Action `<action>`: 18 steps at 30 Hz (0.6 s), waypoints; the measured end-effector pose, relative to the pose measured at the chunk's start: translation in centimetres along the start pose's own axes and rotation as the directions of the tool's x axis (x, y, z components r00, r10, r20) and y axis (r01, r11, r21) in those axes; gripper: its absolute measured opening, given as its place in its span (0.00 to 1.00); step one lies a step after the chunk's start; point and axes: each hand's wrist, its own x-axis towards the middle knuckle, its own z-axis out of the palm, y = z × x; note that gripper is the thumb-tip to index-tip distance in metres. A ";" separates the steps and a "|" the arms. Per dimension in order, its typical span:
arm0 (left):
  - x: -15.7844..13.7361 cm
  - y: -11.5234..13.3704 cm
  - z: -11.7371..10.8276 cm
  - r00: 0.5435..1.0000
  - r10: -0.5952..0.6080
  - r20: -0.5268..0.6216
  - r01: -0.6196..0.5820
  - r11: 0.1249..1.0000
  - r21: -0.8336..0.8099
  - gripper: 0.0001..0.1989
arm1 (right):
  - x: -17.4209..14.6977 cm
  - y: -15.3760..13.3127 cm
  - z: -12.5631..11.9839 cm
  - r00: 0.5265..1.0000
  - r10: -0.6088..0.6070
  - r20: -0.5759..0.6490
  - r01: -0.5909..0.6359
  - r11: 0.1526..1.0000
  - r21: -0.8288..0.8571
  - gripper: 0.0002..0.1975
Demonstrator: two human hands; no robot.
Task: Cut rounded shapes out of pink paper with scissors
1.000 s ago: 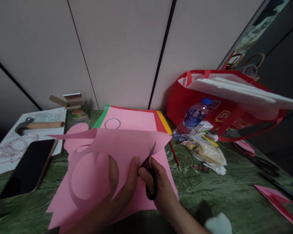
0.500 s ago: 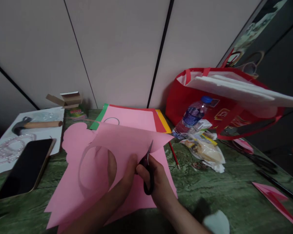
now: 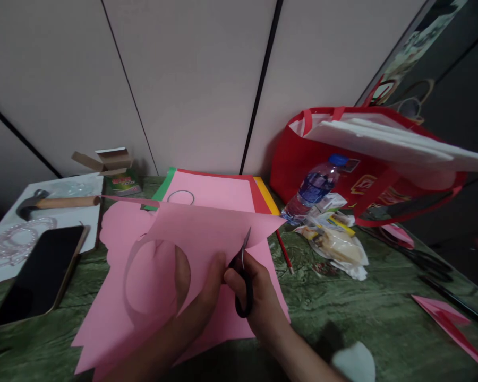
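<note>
My right hand point(image 3: 258, 292) grips a pair of scissors point(image 3: 244, 297) with dark handles, thumb and fingers in the loops. Their blades point up and away across a sheet of pink paper point(image 3: 199, 228). With the thumb on top, my left hand point(image 3: 213, 278) pinches this sheet just left of the scissors; its other fingers are behind the paper, partly seen through a large round hole. The sheet's upper right ends in a pointed corner, and a thin strip runs off its left side. Under it lie more pink sheets point(image 3: 119, 228), one with a scalloped edge.
Left are a phone point(image 3: 42, 273), a hammer point(image 3: 67, 202), clear tubing point(image 3: 16, 241) and an opened small box point(image 3: 121, 180). Coloured sheets point(image 3: 263, 193) lie behind. Right are a red pencil point(image 3: 283, 252), a water bottle point(image 3: 313, 185), a red bag point(image 3: 290, 154) and larger scissors point(image 3: 426, 262).
Both hands, the scissors and the pink sheet hold almost the same position. The view has shifted very slightly, and the thin strip at the sheet's left shows more clearly.
</note>
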 end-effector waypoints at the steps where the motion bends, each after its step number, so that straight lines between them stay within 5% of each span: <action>1: 0.0 0.0 0.0 1.000 -0.005 0.012 0.005 1.000 0.000 0.34 | 0.0 0.0 0.0 1.000 -0.004 -0.002 0.004 1.000 -0.001 0.08; 18: -0.2 0.4 -0.1 0.999 -0.018 0.029 0.018 0.999 0.030 0.36 | 0.1 0.0 -0.1 0.999 -0.004 -0.037 0.000 0.994 -0.108 0.11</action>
